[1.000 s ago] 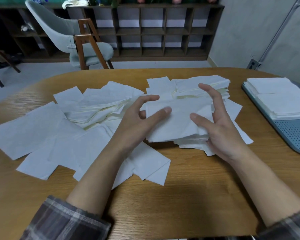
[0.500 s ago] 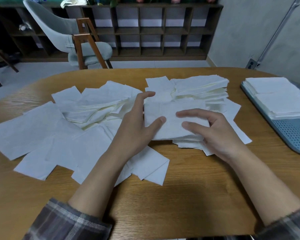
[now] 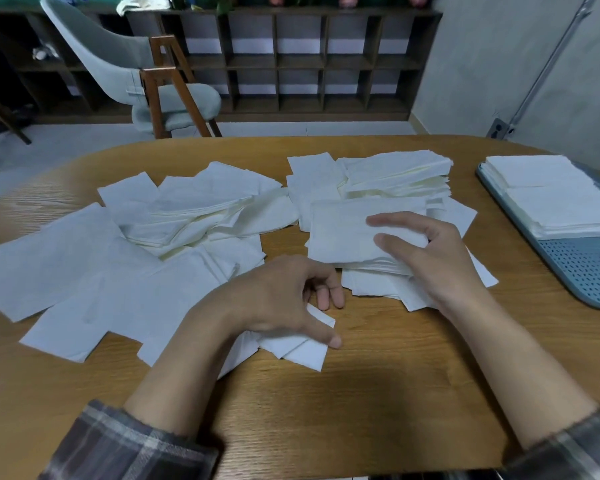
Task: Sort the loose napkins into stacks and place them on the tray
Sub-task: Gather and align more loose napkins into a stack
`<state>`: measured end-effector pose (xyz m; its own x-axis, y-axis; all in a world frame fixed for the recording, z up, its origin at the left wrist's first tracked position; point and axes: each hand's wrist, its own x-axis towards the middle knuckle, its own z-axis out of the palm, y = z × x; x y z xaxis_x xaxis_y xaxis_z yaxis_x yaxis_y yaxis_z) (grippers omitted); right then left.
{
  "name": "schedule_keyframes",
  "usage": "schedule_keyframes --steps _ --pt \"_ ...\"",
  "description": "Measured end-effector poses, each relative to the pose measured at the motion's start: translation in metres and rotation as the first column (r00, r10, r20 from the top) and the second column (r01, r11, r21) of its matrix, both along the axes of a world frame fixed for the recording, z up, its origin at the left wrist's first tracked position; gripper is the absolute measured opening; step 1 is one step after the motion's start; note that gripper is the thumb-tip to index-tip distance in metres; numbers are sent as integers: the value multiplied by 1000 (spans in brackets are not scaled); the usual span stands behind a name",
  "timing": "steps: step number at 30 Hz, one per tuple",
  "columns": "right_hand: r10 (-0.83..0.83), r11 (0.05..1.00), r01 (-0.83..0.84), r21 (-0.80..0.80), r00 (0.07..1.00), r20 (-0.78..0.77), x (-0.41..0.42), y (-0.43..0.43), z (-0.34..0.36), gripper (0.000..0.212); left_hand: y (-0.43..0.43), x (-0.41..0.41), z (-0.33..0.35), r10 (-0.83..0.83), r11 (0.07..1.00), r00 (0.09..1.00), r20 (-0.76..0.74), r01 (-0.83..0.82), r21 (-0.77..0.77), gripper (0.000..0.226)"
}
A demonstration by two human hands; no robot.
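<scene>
White napkins cover the wooden table [image 3: 378, 393]. A squared-up stack of napkins [image 3: 340, 233] lies right of centre, and my right hand [image 3: 433, 258] rests on its right side with index finger and thumb stretched flat over the top. My left hand [image 3: 281, 299] is off the stack and sits over a loose napkin [image 3: 302, 348] near the middle, fingers loosely curled, thumb lying on the paper. Behind the stack is a second, thicker pile [image 3: 395, 171]. The blue-grey perforated tray [image 3: 582, 271] at the right holds two neat napkin stacks [image 3: 551, 195].
Several loose napkins [image 3: 66, 254] spread over the table's left half, with a messy heap [image 3: 194, 209] in their middle. Beyond the table stand a grey chair with wooden legs [image 3: 125, 71] and a dark cubby shelf [image 3: 309, 64].
My left hand let go of the stack's left edge and drew back toward me onto the loose napkin. My right hand came down flat on the stack and stays there.
</scene>
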<state>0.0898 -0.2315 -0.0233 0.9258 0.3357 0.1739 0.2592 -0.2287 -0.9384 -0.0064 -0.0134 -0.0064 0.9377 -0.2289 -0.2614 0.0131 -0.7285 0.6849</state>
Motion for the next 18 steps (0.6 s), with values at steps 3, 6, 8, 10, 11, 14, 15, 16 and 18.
schedule_keyframes --steps 3,6,8,10,11,14,15,16,18 --pt "14 1000 -14 8 1000 -21 0 0 0 23 4 0 1 -13 999 1000 -18 13 -36 30" --pt "17 1000 -17 1 1000 -22 0 1 0 22 3 -1 2 12 999 1000 -1 -12 -37 27" --pt "15 1000 -15 -4 1000 -24 -1 1 0 23 1 -1 3 42 997 999 27 -40 -73 24" --pt "15 1000 -16 -12 1000 -13 -1 2 0 23 -3 -2 4 76 989 994 78 -65 -132 21" --pt "17 1000 -17 -15 1000 -7 -2 2 0 23 -5 -3 5 92 984 989 113 -73 -163 20" --pt "23 999 -23 -28 1000 7 -1 3 0 24 -7 -4 7 154 955 965 213 -90 -282 21" --pt "30 999 -29 -30 999 16 -2 3 0 24 -7 -3 7 184 940 955 233 -101 -327 21" --pt "42 999 -41 -27 999 23 -2 3 1 23 -6 -3 8 218 923 944 247 -117 -367 21" --pt "73 997 -73 -5 997 18 -3 5 3 17 -5 -1 8 295 883 918 264 -156 -444 20"
